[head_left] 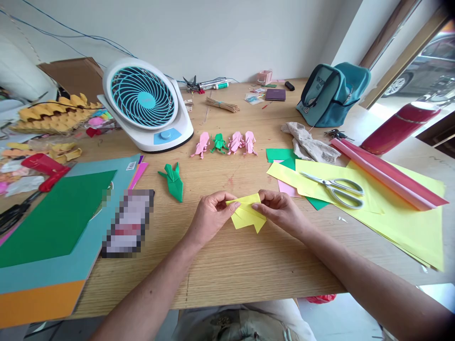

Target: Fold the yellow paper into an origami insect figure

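Observation:
A partly folded piece of yellow origami paper (248, 215) is held up just above the wooden table, near its front middle. My left hand (215, 210) pinches its left side, thumb on the face toward me. On the opposite side my right hand (277, 210) grips the upper right corner between thumb and fingers. The fingertips behind the paper are hidden. Beyond it stand small folded paper figures: pink ones (236, 142) and a green one (219, 142) in a row. A larger green folded figure (174, 182) lies left of my left hand.
Right of my hands, scissors (337, 187) lie on yellow sheets (423, 222), beside a rolled red sheet (387, 175) and a red bottle (401, 125). A white fan (145, 102) stands at the back left. A phone (128, 222) and coloured sheets (60, 213) lie left.

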A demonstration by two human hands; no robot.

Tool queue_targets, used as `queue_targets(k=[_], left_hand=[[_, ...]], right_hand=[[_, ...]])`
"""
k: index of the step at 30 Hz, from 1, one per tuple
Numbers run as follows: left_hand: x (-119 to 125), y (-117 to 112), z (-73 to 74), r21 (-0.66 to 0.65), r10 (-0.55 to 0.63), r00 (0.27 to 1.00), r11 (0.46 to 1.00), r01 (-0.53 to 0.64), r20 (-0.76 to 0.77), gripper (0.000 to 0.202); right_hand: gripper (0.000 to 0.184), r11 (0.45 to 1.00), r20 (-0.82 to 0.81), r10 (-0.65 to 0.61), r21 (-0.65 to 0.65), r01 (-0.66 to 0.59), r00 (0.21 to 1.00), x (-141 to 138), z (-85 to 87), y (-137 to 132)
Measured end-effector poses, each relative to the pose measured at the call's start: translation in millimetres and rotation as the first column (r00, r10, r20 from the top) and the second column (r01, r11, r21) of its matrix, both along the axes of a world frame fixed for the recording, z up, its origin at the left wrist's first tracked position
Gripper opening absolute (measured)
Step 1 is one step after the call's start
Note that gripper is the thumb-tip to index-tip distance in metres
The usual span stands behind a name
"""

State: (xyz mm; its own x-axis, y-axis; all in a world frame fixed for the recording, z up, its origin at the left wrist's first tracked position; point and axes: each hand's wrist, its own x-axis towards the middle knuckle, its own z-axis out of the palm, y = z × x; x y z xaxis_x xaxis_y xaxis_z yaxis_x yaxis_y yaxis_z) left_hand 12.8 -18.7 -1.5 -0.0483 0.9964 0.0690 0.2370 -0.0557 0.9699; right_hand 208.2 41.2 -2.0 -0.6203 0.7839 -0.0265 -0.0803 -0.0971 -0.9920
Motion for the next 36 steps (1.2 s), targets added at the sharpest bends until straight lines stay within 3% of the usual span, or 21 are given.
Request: queue_targets(k=[4,7,9,11,15,17,20,23,25,28,30,32,36], left_hand=[[4,-3,3.4,0.099,0.008,0.998,0.995,-0.002,-0.056,0.014],[6,-6,8.0,0.297,0.082,0.972,0.955,-0.013,-0.220,0.009],[6,-9,11.5,0.460,0.133,0.940,0.888,0.028,-0.314,0.008],[5,-10,14.0,0.580,0.161,0.912,0.809,0.097,-0.376,0.013],[0,-11,15.5,0.691,0.235,0.846,0.695,0.198,-0.479,0.020],[-2,-11,15.5,0.710,0.259,0.819,0.665,0.233,-0.512,0.020],[-4,-11,15.5,0.715,0.269,0.799,0.647,0.265,-0.539,0.020],[-3,-11,15.0,0.698,0.253,0.818,0.678,0.231,-0.516,0.017],[0,-10,14.1,0.640,0.217,0.862,0.753,0.150,-0.458,0.013],[4,-9,12.1,0.435,0.131,0.940,0.900,0.020,-0.314,0.008],[6,-9,11.1,0.288,0.063,0.976,0.958,0.001,-0.211,0.015],[6,-9,10.7,0.193,-0.009,0.992,0.981,0.033,-0.123,0.028],[4,-10,9.8,0.127,-0.125,0.992,0.984,0.124,-0.001,0.050]], right_hand=[[0.029,0.992,0.032,-0.022,0.128,0.018,0.999,2,-3.6,-1],[0.021,0.953,0.055,-0.112,0.290,0.092,0.992,4,-5.5,-3],[0.011,0.878,0.050,-0.176,0.461,0.133,0.983,6,-3.7,-5],[0.004,0.753,0.017,-0.197,0.642,0.141,0.980,8,-0.4,-7],[0.020,0.499,-0.059,-0.203,0.852,0.155,0.977,12,4.5,-7],[0.023,0.423,-0.066,-0.229,0.892,0.161,0.971,13,5.4,-6],[0.024,0.385,-0.065,-0.237,0.910,0.155,0.969,14,6.1,-5],[0.021,0.448,-0.051,-0.204,0.883,0.139,0.978,13,5.8,-5],[0.016,0.565,-0.024,-0.183,0.816,0.126,0.983,12,4.3,-5],[0.007,0.775,0.001,-0.175,0.617,0.137,0.985,10,0.5,-5],[0.011,0.868,0.001,-0.164,0.476,0.144,0.986,8,-1.8,-4],[0.018,0.913,-0.005,-0.147,0.385,0.138,0.989,7,-3.4,-2],[0.027,0.933,-0.005,-0.141,0.334,0.135,0.990,6,-5.5,0]])
